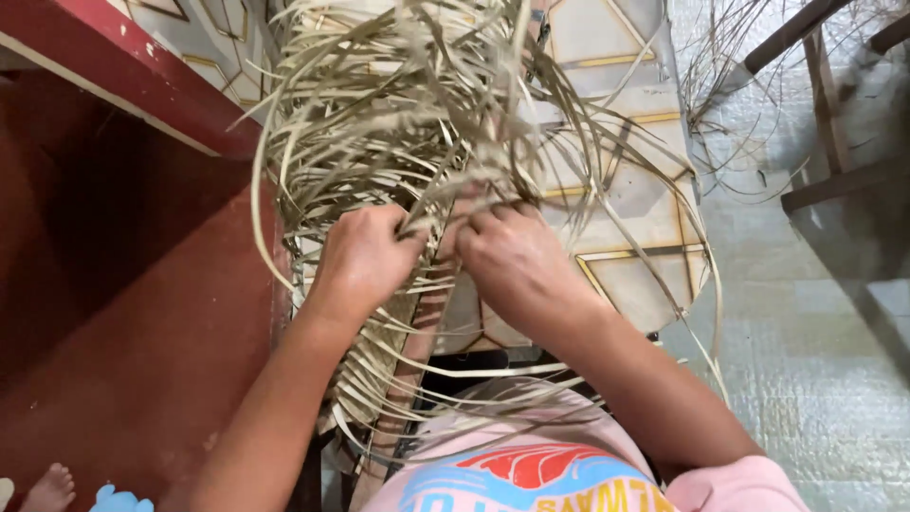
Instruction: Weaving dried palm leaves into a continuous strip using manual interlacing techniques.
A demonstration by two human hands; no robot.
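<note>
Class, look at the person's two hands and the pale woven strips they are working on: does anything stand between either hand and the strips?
Nothing visible does. The left hand and the right hand are both already among the pale strips, fingers tucked into the bundle. Loose strip ends arch over and beside the wrists, but no other object separates hands from strips.

Left hand [365, 256] and right hand [512, 256] pinch pale dried woven leaf strips [398, 123] above a cream patterned tile floor [635, 190].

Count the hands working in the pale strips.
2. The left hand grips the woven strips at centre-left; the right hand pinches strips just beside it, at centre. No other hands show, though a small bare foot sits at the bottom left corner.
</note>
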